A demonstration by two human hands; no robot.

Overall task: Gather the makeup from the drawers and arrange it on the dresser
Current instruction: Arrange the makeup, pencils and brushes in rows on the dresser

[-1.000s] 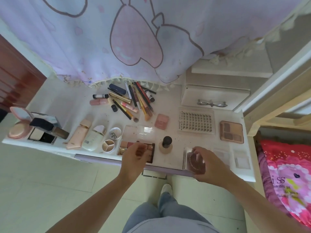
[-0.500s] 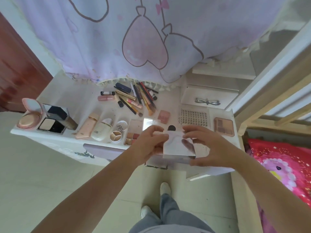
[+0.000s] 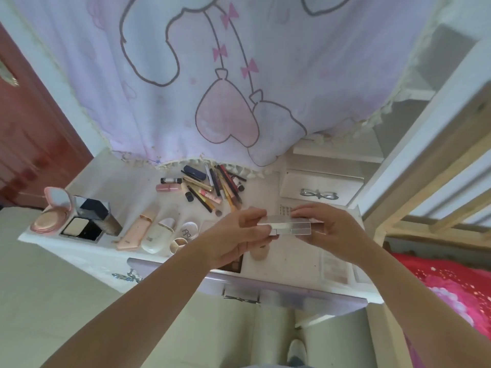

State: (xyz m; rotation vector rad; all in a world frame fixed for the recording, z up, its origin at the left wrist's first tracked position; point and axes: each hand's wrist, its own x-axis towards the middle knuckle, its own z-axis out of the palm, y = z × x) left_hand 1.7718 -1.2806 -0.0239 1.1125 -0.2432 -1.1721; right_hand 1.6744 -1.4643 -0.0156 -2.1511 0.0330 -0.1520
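Flat silvery-clear palette case (image 3: 289,226), seen edge-on, held above dresser (image 3: 292,258): left hand (image 3: 236,237) pinches one end, right hand (image 3: 328,229) grips other.

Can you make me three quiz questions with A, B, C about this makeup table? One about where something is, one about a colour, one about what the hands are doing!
1. Where is the pile of pencils?
A. Back of the dresser, below the curtain
B. On the floor
C. On the bed

2. What colour is the round open compact at the left end?
A. Green
B. Pink
C. Black

3. What are the hands doing?
A. Resting flat
B. Holding a pencil
C. Both holding one flat case

Answers: 1 A, they lie below the curtain's edge. 2 B, its shell is pink. 3 C, left hand and right hand pinch its ends.
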